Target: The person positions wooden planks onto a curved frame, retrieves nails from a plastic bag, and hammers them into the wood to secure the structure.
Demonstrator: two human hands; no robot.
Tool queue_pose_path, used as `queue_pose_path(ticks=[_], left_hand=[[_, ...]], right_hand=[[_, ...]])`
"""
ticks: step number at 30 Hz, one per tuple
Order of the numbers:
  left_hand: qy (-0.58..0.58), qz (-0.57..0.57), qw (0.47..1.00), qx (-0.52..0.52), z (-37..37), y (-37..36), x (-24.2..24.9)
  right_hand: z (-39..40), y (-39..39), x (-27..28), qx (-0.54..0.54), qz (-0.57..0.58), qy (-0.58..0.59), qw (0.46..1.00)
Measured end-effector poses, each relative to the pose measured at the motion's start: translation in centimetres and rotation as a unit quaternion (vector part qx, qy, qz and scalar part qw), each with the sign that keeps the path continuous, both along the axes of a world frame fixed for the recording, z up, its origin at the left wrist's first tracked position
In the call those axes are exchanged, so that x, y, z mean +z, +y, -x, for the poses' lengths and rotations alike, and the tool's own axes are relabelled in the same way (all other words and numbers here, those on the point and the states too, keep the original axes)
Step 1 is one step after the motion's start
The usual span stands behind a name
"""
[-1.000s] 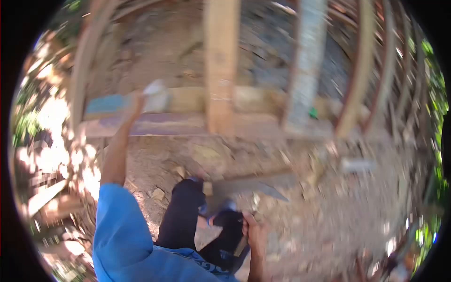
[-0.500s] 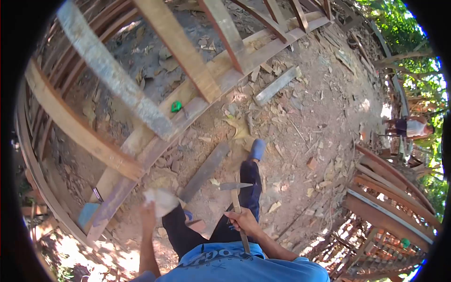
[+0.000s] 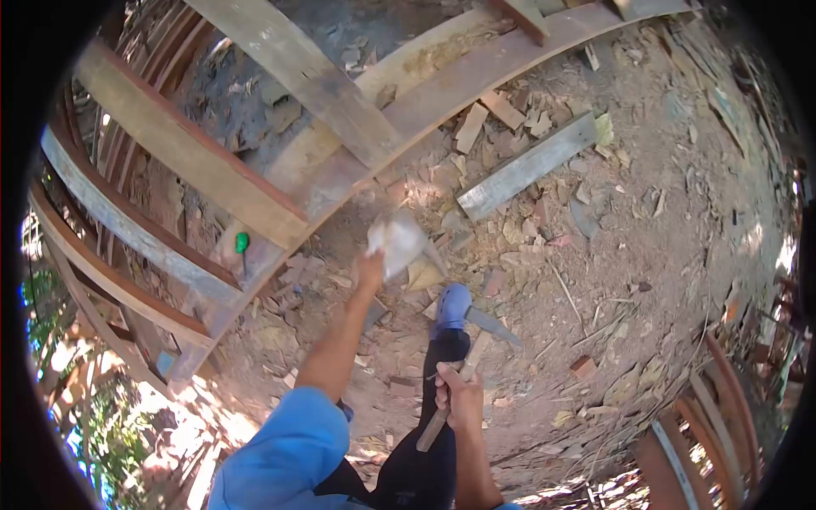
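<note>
My left hand [image 3: 371, 270] reaches forward over the ground, closed around a pale white bag [image 3: 398, 243] that is smeared by motion. Wrapped round the wooden handle of a hammer, my right hand [image 3: 460, 398] is nearer my body. The long, tapered metal head of this hammer [image 3: 493, 326] points up and away, beside my blue shoe [image 3: 453, 304]. The handle end sticks out below my fingers. Left of the bag runs a curved wooden beam [image 3: 344, 194], with ribs joined to it.
A grey plank [image 3: 529, 166] lies on the leaf-littered ground, with wood offcuts [image 3: 470, 127] near it. A small green object [image 3: 242, 243] rests on the beam. Wide ribs [image 3: 195, 140] rise at the left. More curved timbers [image 3: 714, 425] stand at lower right.
My left hand has swung forward and to the right with the white bag. My right hand still grips the hammer, now a little further right. The view has turned.
</note>
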State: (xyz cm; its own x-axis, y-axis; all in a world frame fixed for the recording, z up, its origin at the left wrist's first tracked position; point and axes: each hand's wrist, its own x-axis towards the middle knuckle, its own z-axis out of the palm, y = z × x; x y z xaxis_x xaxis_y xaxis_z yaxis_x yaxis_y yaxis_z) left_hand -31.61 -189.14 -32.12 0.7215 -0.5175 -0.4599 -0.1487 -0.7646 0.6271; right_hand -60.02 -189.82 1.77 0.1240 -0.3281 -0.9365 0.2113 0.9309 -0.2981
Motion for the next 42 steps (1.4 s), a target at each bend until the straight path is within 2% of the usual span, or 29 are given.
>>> queue_pose_path(ticks=[1,3,5,7,9,10,12,13,14,15,16,17,19,22,25,26,29,33,34,37,38,42], left_hand=[[0.003,-0.024,0.999,-0.023,1.1,-5.4,3.0],[0.043,0.074,0.996,0.012,1.0,-11.0,-1.0],[0.025,0.091,0.996,0.000,-0.5,-14.9,-6.2],[-0.041,-0.022,0.999,0.022,0.4,-18.9,-4.6],[-0.076,-0.034,0.996,-0.019,-0.3,-20.2,-6.9],[-0.080,-0.031,0.996,-0.026,0.4,-20.5,-4.6],[-0.014,0.023,0.999,-0.041,3.2,-19.0,0.9],[0.063,0.076,0.994,-0.040,4.5,-17.9,3.9],[0.199,0.200,0.959,-0.018,5.8,-15.8,5.3],[0.311,0.201,0.929,-0.016,6.7,-14.1,9.3],[0.377,0.185,0.904,-0.079,6.4,-12.7,12.3],[0.453,0.175,0.872,-0.067,6.3,-11.5,15.1],[0.439,0.171,0.871,-0.136,5.0,-9.2,17.7],[0.431,0.254,0.845,-0.188,2.4,-7.1,15.4],[0.454,0.239,0.824,-0.242,-0.7,-5.2,13.5],[0.479,0.265,0.796,-0.257,-1.3,-4.2,13.0],[0.464,0.267,0.783,-0.318,-2.6,-1.3,12.7],[0.517,0.314,0.751,-0.266,-2.3,2.3,13.5],[0.600,0.331,0.693,-0.221,-1.8,3.3,14.0],[0.558,0.324,0.715,-0.270,-2.7,5.2,13.1],[0.573,0.323,0.702,-0.272,-2.9,5.8,12.9],[0.605,0.330,0.692,-0.215,-3.2,8.2,12.4]], right_hand=[[0.8,-0.9,-0.8,-0.018,-0.001,0.012,1.000],[1.7,-1.9,-2.9,-0.037,-0.016,0.024,0.999],[1.9,-2.6,-4.3,-0.054,-0.031,0.021,0.998],[1.2,-4.0,-5.6,-0.053,-0.039,0.028,0.997],[0.1,-5.9,-6.9,-0.048,-0.028,0.018,0.998],[-0.5,-6.6,-8.0,-0.030,-0.015,0.015,0.999],[-2.7,-9.4,-8.2,-0.057,-0.012,0.009,0.998],[-3.2,-9.8,-8.7,-0.047,-0.001,0.016,0.999],[-4.0,-10.4,-9.3,-0.038,0.016,0.019,0.999],[-5.3,-11.4,-10.4,-0.031,0.042,0.015,0.998],[-6.2,-12.1,-10.9,-0.011,0.064,0.028,0.997],[-7.0,-12.6,-11.5,0.013,0.083,0.025,0.996],[-8.8,-12.9,-12.5,0.052,0.129,0.017,0.990],[-11.4,-12.7,-13.9,0.165,0.185,0.053,0.967],[-12.9,-9.5,-16.5,0.144,0.257,0.023,0.955],[-12.9,-8.3,-16.6,0.150,0.257,0.005,0.955],[-13.1,-5.5,-15.8,0.160,0.273,-0.023,0.949],[-13.5,-3.7,-14.8,0.241,0.314,-0.009,0.918],[-13.6,-3.2,-14.7,0.265,0.318,-0.005,0.910],[-14.5,-1.3,-14.0,0.325,0.370,0.025,0.870],[-14.5,-0.7,-13.9,0.344,0.386,0.034,0.855],[-15.5,1.4,-12.6,0.371,0.446,0.082,0.810]])
